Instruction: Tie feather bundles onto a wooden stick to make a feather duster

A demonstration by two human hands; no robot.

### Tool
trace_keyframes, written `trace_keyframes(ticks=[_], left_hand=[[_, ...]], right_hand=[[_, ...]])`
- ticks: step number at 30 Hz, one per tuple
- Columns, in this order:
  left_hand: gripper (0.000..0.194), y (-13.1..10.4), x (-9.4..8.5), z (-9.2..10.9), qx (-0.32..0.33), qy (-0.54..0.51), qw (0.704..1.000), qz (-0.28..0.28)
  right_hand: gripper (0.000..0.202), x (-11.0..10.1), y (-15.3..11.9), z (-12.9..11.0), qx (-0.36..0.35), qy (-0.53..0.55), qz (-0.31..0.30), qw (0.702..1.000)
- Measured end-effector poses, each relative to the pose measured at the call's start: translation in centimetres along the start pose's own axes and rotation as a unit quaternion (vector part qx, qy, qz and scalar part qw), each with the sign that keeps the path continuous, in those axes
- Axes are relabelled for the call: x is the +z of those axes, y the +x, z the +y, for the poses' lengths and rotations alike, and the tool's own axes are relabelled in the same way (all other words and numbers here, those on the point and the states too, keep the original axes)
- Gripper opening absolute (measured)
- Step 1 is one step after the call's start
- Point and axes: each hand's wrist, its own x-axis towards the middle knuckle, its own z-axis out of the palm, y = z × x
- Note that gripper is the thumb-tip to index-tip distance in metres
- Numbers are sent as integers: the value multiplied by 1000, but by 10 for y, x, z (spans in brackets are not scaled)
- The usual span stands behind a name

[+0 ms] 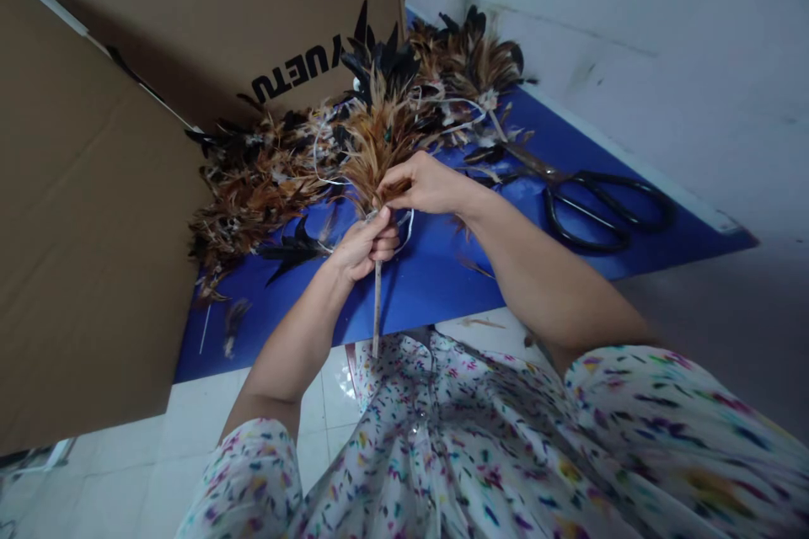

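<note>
The pale wall [632, 59] and tiled floor [120, 472] look dim.

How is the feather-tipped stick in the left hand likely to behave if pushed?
The feather-tipped stick is probably light: slim, topped with wispy feathers. Its bare end runs straight below the left hand, so likely stiff. The splayed feathers would probably flex.

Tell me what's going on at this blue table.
A person's left hand grips a thin stick just below a bundle of brown and black feathers. The right hand has its fingers at the bundle's base; exactly what they pinch is hard to tell. More feathers lie heaped on the blue table, and black-handled scissors lie to the right.
</note>
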Motion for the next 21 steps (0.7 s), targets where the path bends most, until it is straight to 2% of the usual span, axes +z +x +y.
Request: trace_keyframes(ticks=[4, 7, 10, 15, 21], left_hand=[[47, 0, -1, 0, -5, -3, 1000, 4], [47, 0, -1, -1, -2, -2, 1000, 11], [48, 0, 1, -1, -10, -6, 999, 29], [48, 0, 5, -2, -20, -17, 998, 62], [45, 2, 6, -4, -12, -15, 997, 68]], right_hand=[[14, -2, -1, -3, 23, -5, 15, 1000], [16, -4, -2, -4, 51, 37, 50, 997], [18, -6, -2, -2, 81, 83, 127, 985], [21, -11, 2, 4, 83, 61, 289, 952], [14, -12, 7, 8, 53, 20, 375, 925]])
